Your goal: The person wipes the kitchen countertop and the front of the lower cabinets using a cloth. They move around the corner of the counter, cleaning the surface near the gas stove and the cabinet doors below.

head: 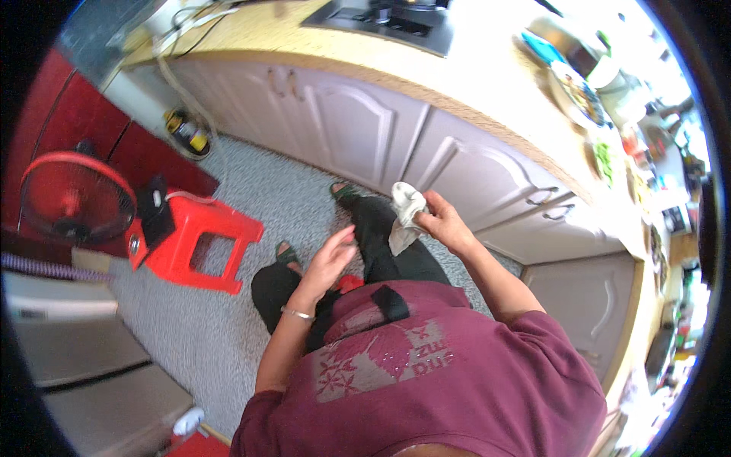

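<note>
My right hand (446,221) grips a crumpled whitish cloth (406,207), which hangs in front of the lower cabinet doors and over my right leg. Its thumb and fingers pinch one side of the cloth. To the left, my left hand (330,264) is raised in front of my waist and holds nothing. Its fingers are loosely curved and slightly blurred. A bracelet (298,313) circles that wrist. Below both hands are my dark trousers (377,240) and green slippers (342,191) on the speckled floor.
Pale cabinets (354,125) run under a wood-patterned counter (485,97). On it are a black hob (382,23), a bowl of food (574,94) and a metal pot (557,37). Leftward stand a red plastic stool (183,243), a red fan (74,197) and a dark-and-yellow container (188,134).
</note>
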Available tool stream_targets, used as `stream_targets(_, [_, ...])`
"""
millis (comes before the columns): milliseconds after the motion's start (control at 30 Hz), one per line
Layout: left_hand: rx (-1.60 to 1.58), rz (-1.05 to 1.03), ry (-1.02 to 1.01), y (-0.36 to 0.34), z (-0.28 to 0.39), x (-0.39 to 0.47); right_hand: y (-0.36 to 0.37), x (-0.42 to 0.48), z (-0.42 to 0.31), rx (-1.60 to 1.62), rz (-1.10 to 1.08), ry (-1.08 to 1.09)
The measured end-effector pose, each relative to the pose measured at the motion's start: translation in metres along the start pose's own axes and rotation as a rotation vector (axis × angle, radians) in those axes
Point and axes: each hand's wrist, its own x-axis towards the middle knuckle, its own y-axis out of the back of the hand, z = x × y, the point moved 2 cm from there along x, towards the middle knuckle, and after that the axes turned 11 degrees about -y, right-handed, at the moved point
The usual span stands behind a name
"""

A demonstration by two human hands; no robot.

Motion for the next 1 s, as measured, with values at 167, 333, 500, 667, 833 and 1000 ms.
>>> stream_targets(167, [-0.028, 0.141, 0.372, 0.036, -0.079, -0.027, 0.051, -0.057, -0.018, 0.103, 0.114, -0.179])
stream_targets(333, [-0.031, 0.101, 0.355, 0.033, -0.071, -0.019, 0.044, -0.091, -0.04, 0.206, 0.035, -0.313])
stream_targets(500, [-0.025, -0.043, 0.294, 0.019, -0.074, -0.012, 0.038, -0.103, -0.075, 0.071, 0.114, 0.131])
stream_targets(667, [0.051, -0.191, 0.314, 0.02, -0.086, -0.021, 0.036, -0.131, -0.118, -0.144, 0.08, 0.284])
stream_targets(833, [-0.361, -0.308, -0.191, -0.043, 0.065, 0.001, -0.006, -0.117, -0.109, -0.173, -0.051, 0.063])
stream_targets(1000, [-0.188, -0.206, -0.229, -0.056, 0.123, 0.007, -0.035, -0.113, -0.118, -0.143, -0.254, 0.224])
